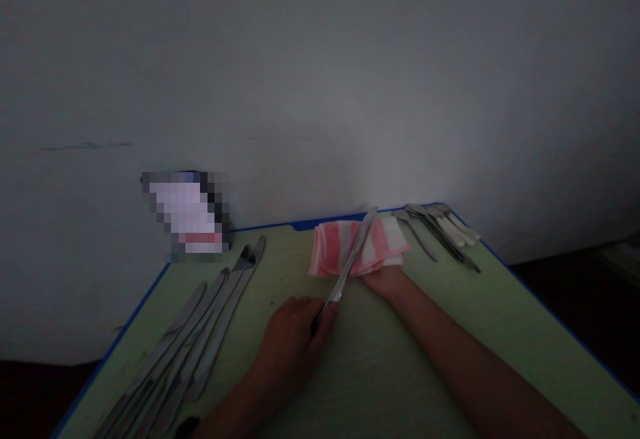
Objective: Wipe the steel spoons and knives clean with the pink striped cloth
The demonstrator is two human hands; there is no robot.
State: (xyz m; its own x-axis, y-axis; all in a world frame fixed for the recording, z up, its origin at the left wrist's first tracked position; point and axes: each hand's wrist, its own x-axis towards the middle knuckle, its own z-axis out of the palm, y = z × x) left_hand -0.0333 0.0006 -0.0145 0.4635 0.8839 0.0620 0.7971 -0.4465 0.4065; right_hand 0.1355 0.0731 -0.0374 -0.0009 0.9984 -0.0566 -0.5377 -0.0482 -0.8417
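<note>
My left hand (300, 332) is closed around the handle of a table knife (345, 272), whose blade points away and slightly right. The blade lies across a folded pink-and-white striped cloth (333, 245). My right hand (383, 282) is under the cloth and holds it from below; its fingers are hidden by the fabric. Left of my left hand, several table knives (200, 339) lie side by side on the green table (360, 372). Beyond my right wrist is a group of cutlery, with a fork or spoon (420, 239) nearest the cloth.
A blurred-out device with a bright screen (185, 212) leans at the table's back left corner. Pieces with white handles (453, 229) lie at the back right. The table has a blue edge (545, 302) and stands against a grey wall (320, 92).
</note>
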